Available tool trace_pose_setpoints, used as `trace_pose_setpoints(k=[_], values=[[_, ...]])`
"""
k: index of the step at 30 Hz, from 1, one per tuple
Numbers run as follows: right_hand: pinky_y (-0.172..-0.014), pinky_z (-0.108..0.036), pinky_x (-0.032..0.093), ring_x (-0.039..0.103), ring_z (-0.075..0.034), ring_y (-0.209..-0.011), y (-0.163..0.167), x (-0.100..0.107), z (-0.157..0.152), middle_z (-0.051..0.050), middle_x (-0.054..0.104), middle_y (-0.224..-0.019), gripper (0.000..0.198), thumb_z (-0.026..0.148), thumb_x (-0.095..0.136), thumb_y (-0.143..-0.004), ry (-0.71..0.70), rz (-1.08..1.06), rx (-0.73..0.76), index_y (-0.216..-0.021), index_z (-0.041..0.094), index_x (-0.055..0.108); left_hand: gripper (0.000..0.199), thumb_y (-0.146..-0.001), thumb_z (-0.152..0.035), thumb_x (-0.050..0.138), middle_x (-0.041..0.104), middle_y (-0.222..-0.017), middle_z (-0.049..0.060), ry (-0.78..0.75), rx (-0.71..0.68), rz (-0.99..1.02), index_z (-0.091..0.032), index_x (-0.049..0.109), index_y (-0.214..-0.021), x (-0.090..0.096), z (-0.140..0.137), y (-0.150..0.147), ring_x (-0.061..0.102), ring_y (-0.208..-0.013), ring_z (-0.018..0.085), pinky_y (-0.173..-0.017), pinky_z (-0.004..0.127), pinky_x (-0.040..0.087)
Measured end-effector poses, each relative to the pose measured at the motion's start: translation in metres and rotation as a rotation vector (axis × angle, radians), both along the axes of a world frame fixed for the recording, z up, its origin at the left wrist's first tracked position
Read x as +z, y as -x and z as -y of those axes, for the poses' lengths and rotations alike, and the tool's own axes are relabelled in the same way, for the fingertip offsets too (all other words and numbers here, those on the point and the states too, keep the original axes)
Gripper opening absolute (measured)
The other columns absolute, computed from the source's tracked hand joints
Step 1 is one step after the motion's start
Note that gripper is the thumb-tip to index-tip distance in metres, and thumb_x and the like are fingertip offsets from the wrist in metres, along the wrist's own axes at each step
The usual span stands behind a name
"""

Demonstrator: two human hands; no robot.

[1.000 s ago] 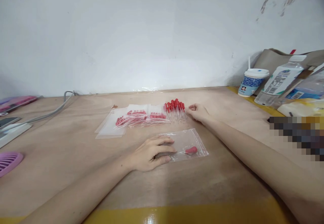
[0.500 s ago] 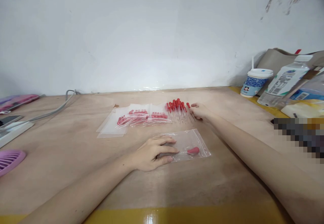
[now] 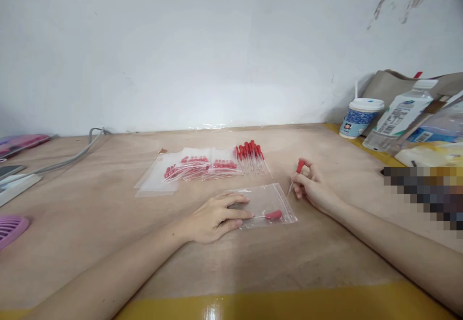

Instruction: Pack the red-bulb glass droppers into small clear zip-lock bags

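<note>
My right hand point(image 3: 307, 182) pinches a glass dropper point(image 3: 300, 166) with a red rubber bulb, its thin tip pointing down close to the right end of a clear zip bag point(image 3: 258, 197). Flat on that bag's left part rests my left hand point(image 3: 219, 216), fingers spread. Inside the bag lies one red-bulbed dropper point(image 3: 274, 215). Behind it, a loose row of several droppers point(image 3: 249, 149) lies with bulbs toward the wall. To their left are filled bags of droppers point(image 3: 197, 166) in a pile, partly over flat bags point(image 3: 155, 185) with nothing visible in them.
On the right stand a lidded paper cup point(image 3: 361, 117) with a straw and a leaning plastic bottle point(image 3: 400, 115), before a grey bag point(image 3: 383, 86). A grey cable point(image 3: 72, 158) and a purple slatted object point(image 3: 12, 228) are at left. A white wall rises behind.
My right hand has drawn one dropper out of the loose row and brought it right and nearer, beside the bag's end. My left hand stays on the bag. The view has shifted slightly.
</note>
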State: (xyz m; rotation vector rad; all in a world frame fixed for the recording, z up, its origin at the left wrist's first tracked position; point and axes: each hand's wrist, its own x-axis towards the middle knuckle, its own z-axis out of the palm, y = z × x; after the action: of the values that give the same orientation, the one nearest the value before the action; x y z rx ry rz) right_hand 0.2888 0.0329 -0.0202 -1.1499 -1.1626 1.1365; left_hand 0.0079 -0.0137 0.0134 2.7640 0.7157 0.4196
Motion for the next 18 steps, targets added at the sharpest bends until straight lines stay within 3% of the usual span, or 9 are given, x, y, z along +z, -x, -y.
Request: trace_pose_setpoints(k=[5, 12, 18], values=[[-0.042, -0.022, 0.046, 0.054, -0.011, -0.048, 0.005, 0.001, 0.014, 0.007, 0.053, -0.064, 0.064, 0.032, 0.065, -0.065, 0.000, -0.051, -0.055, -0.114, 0.025, 0.025, 0.031, -0.091, -0.025, 0.043, 0.045, -0.131, 0.006, -0.006, 0.007, -0.013, -0.028, 0.054, -0.120, 0.000, 0.001, 0.000, 0.042, -0.119, 0.022, -0.100, 0.041, 0.034], [-0.046, -0.024, 0.050, 0.057, -0.011, -0.050, 0.012, 0.003, 0.031, 0.006, 0.057, -0.066, 0.055, 0.039, 0.063, -0.071, -0.013, -0.083, 0.084, -0.111, 0.026, 0.028, 0.033, -0.091, -0.025, 0.041, 0.044, -0.132, 0.005, -0.009, 0.050, -0.032, -0.027, 0.051, -0.122, -0.001, 0.002, -0.002, 0.040, -0.122, 0.022, -0.104, 0.043, 0.028], [-0.052, -0.027, 0.053, 0.059, -0.013, -0.056, 0.009, 0.004, 0.030, 0.006, 0.057, -0.067, 0.053, 0.036, 0.066, -0.069, -0.003, -0.113, -0.016, -0.106, 0.027, 0.029, 0.038, -0.091, -0.028, 0.042, 0.042, -0.134, 0.005, 0.020, 0.080, -0.063, -0.025, 0.043, -0.128, -0.001, 0.003, -0.001, 0.037, -0.124, 0.021, -0.106, 0.044, 0.025]])
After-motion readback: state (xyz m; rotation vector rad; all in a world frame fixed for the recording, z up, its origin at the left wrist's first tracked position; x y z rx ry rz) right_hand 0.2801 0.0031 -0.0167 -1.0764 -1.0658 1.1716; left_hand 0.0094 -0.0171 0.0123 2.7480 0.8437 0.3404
